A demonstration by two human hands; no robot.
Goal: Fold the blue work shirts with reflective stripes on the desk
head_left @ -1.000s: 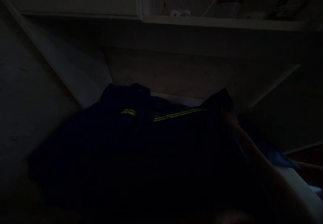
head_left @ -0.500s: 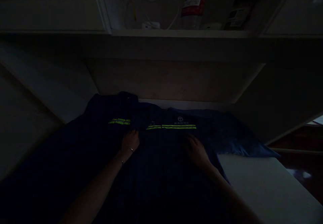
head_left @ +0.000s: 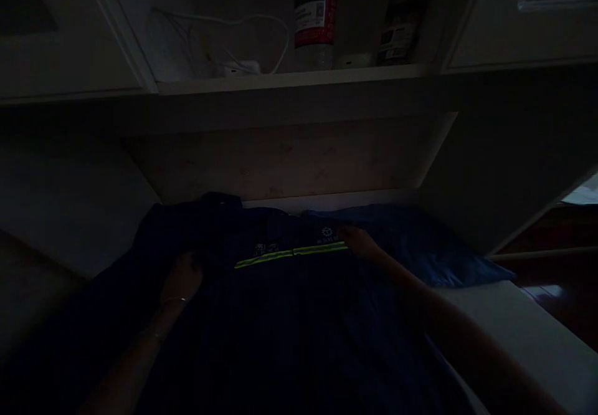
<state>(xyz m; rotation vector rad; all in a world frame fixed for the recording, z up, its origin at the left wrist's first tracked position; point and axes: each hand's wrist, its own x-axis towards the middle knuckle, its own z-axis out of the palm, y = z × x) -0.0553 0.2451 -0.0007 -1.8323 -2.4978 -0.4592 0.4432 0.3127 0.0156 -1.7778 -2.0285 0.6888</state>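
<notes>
A dark navy work shirt (head_left: 289, 315) with a yellow-green reflective stripe (head_left: 292, 254) across the chest lies spread on a white surface (head_left: 523, 334). My left hand (head_left: 180, 278), a bracelet on its wrist, rests on the shirt's left chest where the fabric bunches up. Its fingers are lost in the dark cloth. My right hand (head_left: 357, 242) lies flat on the shirt at the right end of the stripe, next to a small white logo (head_left: 327, 235), fingers stretched out. The scene is very dim.
A shelf (head_left: 299, 78) above the back panel holds a bottle with a red label (head_left: 314, 16), a white cable and charger (head_left: 243, 66) and a dark packet (head_left: 397, 28). Cabinet walls close in on the left and right. Dark floor shows at far right.
My left hand moved left and the fabric there now covers the left piece of stripe. My right hand slid up to the stripe's right end. The view tilted upward.
</notes>
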